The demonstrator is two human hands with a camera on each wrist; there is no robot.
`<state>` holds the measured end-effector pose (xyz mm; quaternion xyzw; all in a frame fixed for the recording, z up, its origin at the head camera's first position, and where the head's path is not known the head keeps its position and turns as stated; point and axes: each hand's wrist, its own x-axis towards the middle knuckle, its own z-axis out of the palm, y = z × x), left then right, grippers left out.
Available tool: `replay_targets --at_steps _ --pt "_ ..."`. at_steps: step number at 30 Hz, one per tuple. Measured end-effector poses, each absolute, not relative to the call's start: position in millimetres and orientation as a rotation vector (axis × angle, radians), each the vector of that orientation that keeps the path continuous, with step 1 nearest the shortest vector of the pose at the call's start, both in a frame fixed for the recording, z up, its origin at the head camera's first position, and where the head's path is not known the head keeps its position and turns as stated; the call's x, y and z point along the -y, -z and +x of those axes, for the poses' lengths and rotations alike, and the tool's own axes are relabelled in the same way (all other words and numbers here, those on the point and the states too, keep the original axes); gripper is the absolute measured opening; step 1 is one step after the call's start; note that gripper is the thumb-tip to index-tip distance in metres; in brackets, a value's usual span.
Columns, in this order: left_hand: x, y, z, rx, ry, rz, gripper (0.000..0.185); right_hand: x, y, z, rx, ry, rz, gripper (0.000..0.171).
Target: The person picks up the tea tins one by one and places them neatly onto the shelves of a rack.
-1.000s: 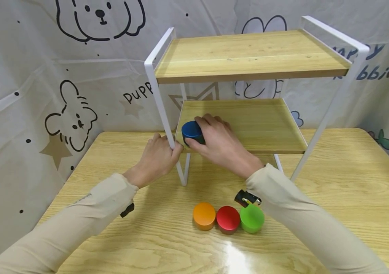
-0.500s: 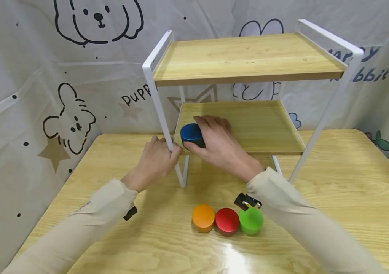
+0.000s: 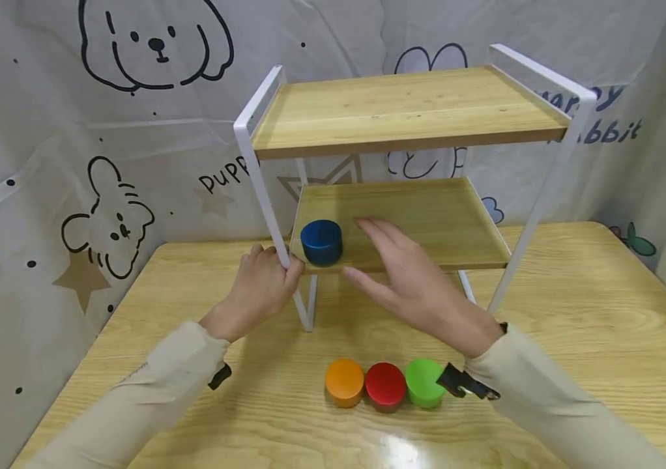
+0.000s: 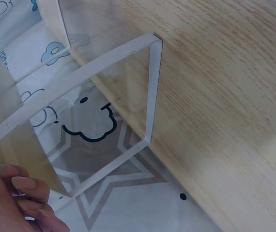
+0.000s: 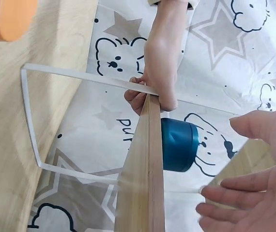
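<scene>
My left hand [image 3: 259, 284] grips the white metal frame post [image 3: 262, 195] of the two-tier wooden shelf rack [image 3: 415, 215]. My right hand [image 3: 421, 286] hovers spread and holds nothing, just right of the blue round tin [image 3: 321, 241] on the lower shelf.

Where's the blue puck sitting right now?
In the head view, the blue puck stands on the rack's lower shelf at its front-left corner, between the left hand gripping the frame and the open right hand.

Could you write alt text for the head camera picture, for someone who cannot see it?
A right hand hovers open beside a blue cylinder on a rack's lower shelf, while the left hand grips the white frame.
</scene>
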<state>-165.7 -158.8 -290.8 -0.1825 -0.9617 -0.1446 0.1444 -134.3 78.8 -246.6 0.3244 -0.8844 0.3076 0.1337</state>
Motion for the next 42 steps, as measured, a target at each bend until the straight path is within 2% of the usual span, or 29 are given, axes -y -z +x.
replay_targets --at_steps 7,11,31,42 --pt "157.6 289.1 -168.4 2.81 0.444 -0.521 0.043 -113.5 259.7 -118.8 2.368 -1.018 0.908 0.052" --pt "158.3 288.0 -168.5 2.799 0.44 -0.531 0.043 -128.1 269.0 -112.0 2.354 -1.003 0.886 0.051" --pt "158.4 289.0 -167.2 2.794 0.436 -0.54 0.042 -169.9 306.8 -85.9 2.358 -0.991 0.868 0.078" --pt "158.8 291.2 -167.2 2.793 0.444 -0.539 0.043 -180.7 334.7 -80.6 2.449 -0.989 0.858 0.082"
